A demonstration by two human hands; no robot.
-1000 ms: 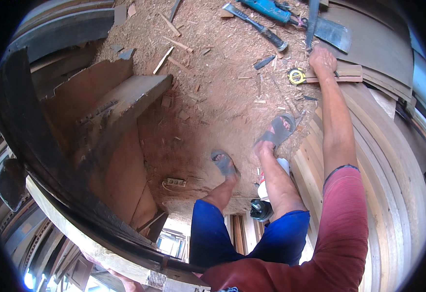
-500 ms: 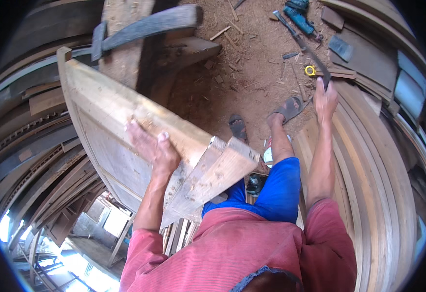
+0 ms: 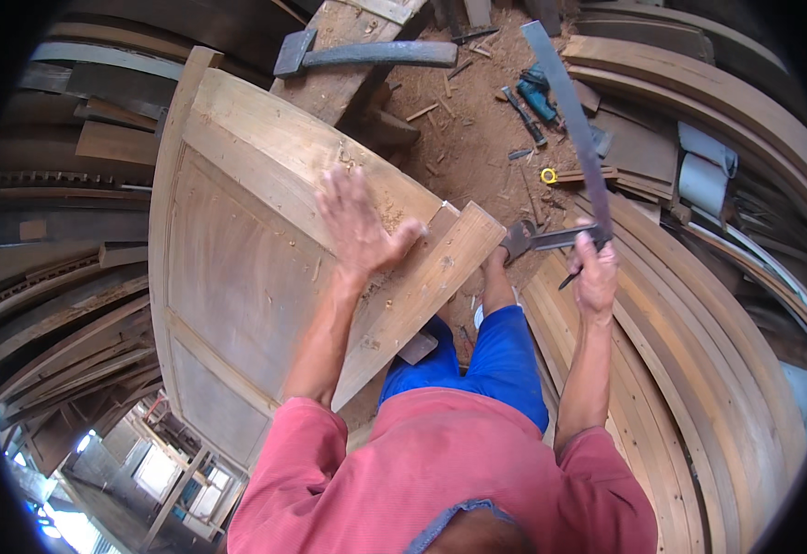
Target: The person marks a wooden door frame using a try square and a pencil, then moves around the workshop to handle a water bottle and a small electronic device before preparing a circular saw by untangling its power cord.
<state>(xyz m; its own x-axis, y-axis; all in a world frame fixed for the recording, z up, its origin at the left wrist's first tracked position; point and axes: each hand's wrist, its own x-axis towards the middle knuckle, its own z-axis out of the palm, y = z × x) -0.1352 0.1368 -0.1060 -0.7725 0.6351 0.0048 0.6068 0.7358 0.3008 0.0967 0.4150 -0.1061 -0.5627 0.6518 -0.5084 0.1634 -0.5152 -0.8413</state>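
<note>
A worker's left hand spreads, fingers apart and motion-blurred, over the edge of a framed wooden panel strewn with shavings — whether the palm touches the wood cannot be told. Well apart from it, the right hand is clamped around the corner of an L-shaped metal square, raised beside the panel, its long blade pointing away. A thin dark stick juts from that fist, too small to identify. The panel hides much of the legs; the square's short arm partly covers one sandal — the other is out of sight.
</note>
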